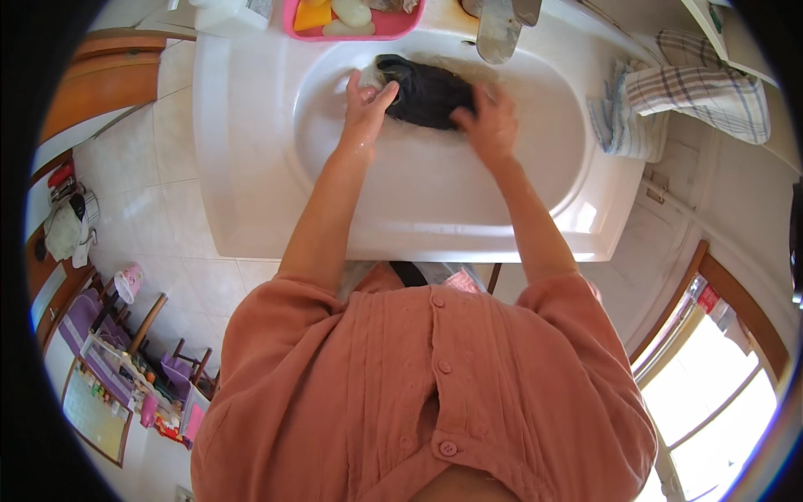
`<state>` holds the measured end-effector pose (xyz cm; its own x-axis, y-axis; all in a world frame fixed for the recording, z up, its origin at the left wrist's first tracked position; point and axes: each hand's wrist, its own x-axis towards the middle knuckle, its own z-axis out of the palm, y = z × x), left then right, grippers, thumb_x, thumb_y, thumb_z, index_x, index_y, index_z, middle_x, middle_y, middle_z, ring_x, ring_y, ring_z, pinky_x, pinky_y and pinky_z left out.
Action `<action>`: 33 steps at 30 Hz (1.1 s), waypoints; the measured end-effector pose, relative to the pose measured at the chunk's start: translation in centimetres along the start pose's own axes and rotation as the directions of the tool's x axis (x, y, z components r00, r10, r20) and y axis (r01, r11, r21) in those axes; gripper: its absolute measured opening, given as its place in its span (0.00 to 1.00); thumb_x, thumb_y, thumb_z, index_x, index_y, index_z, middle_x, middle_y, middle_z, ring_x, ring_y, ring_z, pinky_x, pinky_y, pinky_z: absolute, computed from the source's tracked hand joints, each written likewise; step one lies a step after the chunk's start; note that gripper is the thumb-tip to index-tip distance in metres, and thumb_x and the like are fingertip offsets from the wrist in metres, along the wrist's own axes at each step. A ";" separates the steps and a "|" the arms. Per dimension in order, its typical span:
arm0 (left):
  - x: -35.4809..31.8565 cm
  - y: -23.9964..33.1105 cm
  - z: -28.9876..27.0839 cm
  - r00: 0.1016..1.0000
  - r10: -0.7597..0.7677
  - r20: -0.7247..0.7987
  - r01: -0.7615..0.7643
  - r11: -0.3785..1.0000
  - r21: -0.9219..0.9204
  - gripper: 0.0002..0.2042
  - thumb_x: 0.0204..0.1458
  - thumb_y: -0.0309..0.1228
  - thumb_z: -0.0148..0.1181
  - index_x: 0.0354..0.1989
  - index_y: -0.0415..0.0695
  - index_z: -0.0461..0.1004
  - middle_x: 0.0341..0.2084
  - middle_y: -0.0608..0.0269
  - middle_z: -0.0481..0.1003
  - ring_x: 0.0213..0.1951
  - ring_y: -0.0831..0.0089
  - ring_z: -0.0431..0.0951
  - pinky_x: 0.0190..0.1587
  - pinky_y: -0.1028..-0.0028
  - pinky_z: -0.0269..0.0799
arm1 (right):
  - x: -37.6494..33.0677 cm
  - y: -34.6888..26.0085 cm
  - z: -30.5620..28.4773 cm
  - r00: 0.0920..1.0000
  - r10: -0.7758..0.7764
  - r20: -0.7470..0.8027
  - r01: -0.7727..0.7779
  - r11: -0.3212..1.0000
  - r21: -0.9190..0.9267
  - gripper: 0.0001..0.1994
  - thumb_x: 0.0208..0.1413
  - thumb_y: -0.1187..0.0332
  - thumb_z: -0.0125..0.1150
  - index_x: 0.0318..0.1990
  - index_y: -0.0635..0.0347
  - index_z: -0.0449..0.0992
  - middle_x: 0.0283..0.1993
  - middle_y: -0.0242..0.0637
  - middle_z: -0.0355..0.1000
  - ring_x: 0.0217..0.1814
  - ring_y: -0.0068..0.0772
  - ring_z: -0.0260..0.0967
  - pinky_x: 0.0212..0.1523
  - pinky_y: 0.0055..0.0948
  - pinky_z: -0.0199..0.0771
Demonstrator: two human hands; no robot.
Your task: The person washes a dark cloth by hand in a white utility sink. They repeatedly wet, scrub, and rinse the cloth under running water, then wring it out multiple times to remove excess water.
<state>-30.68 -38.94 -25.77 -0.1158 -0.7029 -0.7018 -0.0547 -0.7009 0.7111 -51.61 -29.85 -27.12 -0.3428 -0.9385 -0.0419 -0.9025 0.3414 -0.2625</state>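
Dark, wet bundle of black cloth (428, 92) sits at the back of the oval white basin (535, 180), just below the metal tap (499, 29), and both hands are on it. Left hand (366, 105) presses its left end, fingers closed onto the fabric; right hand (489, 121) clamps the right end, fingers curled over it. Cloth looks soaked and a little water lies around it, so the washing seems under way; rinsing and wringing look undone. On the back edge of the white sink top, a pink soap tray (381, 27) with yellow and pale bars; at the right edge, a checked towel (698, 88). Pale tiled floor to the left, bright window lower right
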 end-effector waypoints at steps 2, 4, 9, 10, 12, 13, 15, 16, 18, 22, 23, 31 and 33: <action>0.9 -2.6 -0.4 0.983 0.132 -0.125 -0.122 0.989 0.085 0.48 0.51 0.53 0.68 0.74 0.53 0.43 0.64 0.55 0.59 0.60 0.55 0.66 0.58 0.51 0.68 | -0.6 0.2 0.5 0.965 -0.255 0.063 0.261 0.955 -0.141 0.27 0.52 0.65 0.67 0.62 0.51 0.72 0.64 0.49 0.63 0.65 0.46 0.62 0.59 0.43 0.69; 0.1 -3.4 1.4 0.997 -0.003 -0.073 0.000 0.999 -0.047 0.46 0.52 0.58 0.64 0.73 0.55 0.45 0.61 0.55 0.62 0.55 0.57 0.68 0.54 0.52 0.70 | -0.6 0.1 0.9 0.981 -0.162 0.107 0.141 0.973 0.182 0.26 0.50 0.69 0.65 0.61 0.51 0.74 0.62 0.48 0.64 0.63 0.44 0.64 0.59 0.40 0.70; 2.7 -2.3 1.9 0.879 -0.270 0.394 0.438 0.783 -0.442 0.30 0.50 0.62 0.63 0.50 0.51 0.71 0.41 0.56 0.73 0.42 0.59 0.76 0.44 0.55 0.77 | -1.6 -7.5 -3.7 0.979 -0.202 0.035 0.102 0.629 0.771 0.23 0.45 0.77 0.63 0.53 0.53 0.80 0.51 0.44 0.66 0.55 0.42 0.69 0.57 0.33 0.71; 4.6 -3.5 0.7 0.850 -0.119 0.514 0.403 0.774 -0.488 0.28 0.50 0.61 0.64 0.45 0.50 0.74 0.37 0.56 0.75 0.38 0.62 0.77 0.43 0.60 0.78 | -2.7 -10.2 -6.2 0.962 -0.272 0.016 0.183 0.691 0.699 0.21 0.47 0.75 0.66 0.51 0.52 0.80 0.51 0.45 0.66 0.54 0.44 0.70 0.54 0.34 0.73; 1.8 0.8 1.0 0.778 -0.339 0.529 0.580 0.710 -0.399 0.21 0.50 0.46 0.70 0.43 0.45 0.75 0.34 0.64 0.77 0.31 0.70 0.78 0.38 0.70 0.77 | -4.7 -13.9 -8.4 0.960 -0.281 0.005 0.224 0.777 0.588 0.16 0.52 0.73 0.66 0.50 0.54 0.79 0.49 0.45 0.69 0.46 0.46 0.73 0.48 0.36 0.76; 2.4 0.2 1.4 0.853 -0.202 0.482 0.402 0.842 -0.359 0.19 0.49 0.44 0.71 0.42 0.45 0.74 0.33 0.62 0.75 0.33 0.70 0.78 0.36 0.70 0.76 | -4.3 -13.2 -7.7 0.977 -0.211 -0.031 0.192 0.807 0.558 0.14 0.54 0.71 0.65 0.49 0.55 0.79 0.47 0.45 0.70 0.44 0.47 0.73 0.47 0.37 0.76; 0.0 1.7 3.8 0.984 -0.095 0.151 0.138 0.943 -0.304 0.20 0.49 0.38 0.69 0.47 0.46 0.71 0.36 0.61 0.75 0.34 0.69 0.78 0.34 0.69 0.76 | -2.4 -8.6 -3.0 0.991 -0.054 -0.119 0.107 0.855 0.507 0.09 0.59 0.69 0.62 0.46 0.56 0.77 0.44 0.44 0.73 0.40 0.49 0.74 0.44 0.39 0.77; 0.1 1.7 4.1 0.989 -0.018 0.147 0.068 0.935 -0.347 0.24 0.49 0.38 0.70 0.52 0.47 0.68 0.42 0.61 0.76 0.40 0.67 0.78 0.42 0.63 0.75 | -2.5 -3.6 2.2 0.974 0.144 -0.173 -0.019 0.819 0.574 0.06 0.64 0.67 0.57 0.43 0.58 0.75 0.41 0.45 0.75 0.39 0.53 0.74 0.44 0.42 0.76; 1.3 1.4 1.5 0.984 -0.067 0.164 0.082 0.993 -0.087 0.27 0.55 0.41 0.65 0.61 0.49 0.65 0.44 0.64 0.77 0.46 0.68 0.77 0.47 0.64 0.73 | -1.4 -0.3 -2.3 0.992 0.124 0.038 -0.129 0.951 0.280 0.07 0.61 0.66 0.59 0.42 0.58 0.75 0.44 0.42 0.77 0.47 0.51 0.74 0.47 0.44 0.74; 1.1 1.7 0.1 0.982 -0.111 0.151 0.115 0.993 -0.019 0.30 0.61 0.51 0.54 0.66 0.49 0.58 0.52 0.61 0.73 0.56 0.63 0.72 0.54 0.59 0.69 | 0.9 -2.5 -3.0 0.998 -0.068 0.009 0.068 0.997 0.042 0.26 0.49 0.65 0.72 0.58 0.47 0.71 0.62 0.39 0.65 0.63 0.50 0.63 0.63 0.52 0.62; 1.1 1.3 0.1 0.977 -0.098 0.187 0.111 0.992 -0.061 0.31 0.62 0.54 0.50 0.68 0.49 0.57 0.55 0.60 0.71 0.59 0.61 0.70 0.55 0.57 0.68 | 2.0 -3.8 -2.5 0.983 -0.176 0.054 0.166 0.973 0.159 0.31 0.47 0.65 0.73 0.61 0.44 0.69 0.64 0.39 0.62 0.64 0.50 0.62 0.63 0.51 0.63; -0.7 -2.0 -0.1 0.813 -0.404 0.419 0.530 0.812 -0.244 0.28 0.65 0.58 0.41 0.64 0.52 0.62 0.59 0.60 0.69 0.58 0.59 0.72 0.54 0.47 0.70 | 2.3 -9.5 -2.3 0.985 -0.121 0.121 0.013 0.761 0.649 0.18 0.40 0.78 0.66 0.43 0.52 0.79 0.43 0.40 0.72 0.48 0.46 0.71 0.50 0.39 0.73; -1.3 -1.5 1.3 0.811 -0.280 0.513 0.461 0.845 -0.269 0.24 0.64 0.55 0.44 0.60 0.54 0.65 0.56 0.63 0.71 0.55 0.62 0.74 0.51 0.48 0.72 | 1.1 -10.8 -5.1 0.996 -0.038 0.078 -0.047 0.525 0.850 0.16 0.45 0.80 0.64 0.44 0.59 0.74 0.44 0.34 0.71 0.47 0.30 0.70 0.50 0.29 0.71</action>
<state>-31.74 -36.84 -25.89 -0.5878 -0.3124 -0.7463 0.1670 -0.9494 0.2659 -43.55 -34.28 -19.45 -0.2866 -0.9520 -0.1072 -0.2363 0.1787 -0.9551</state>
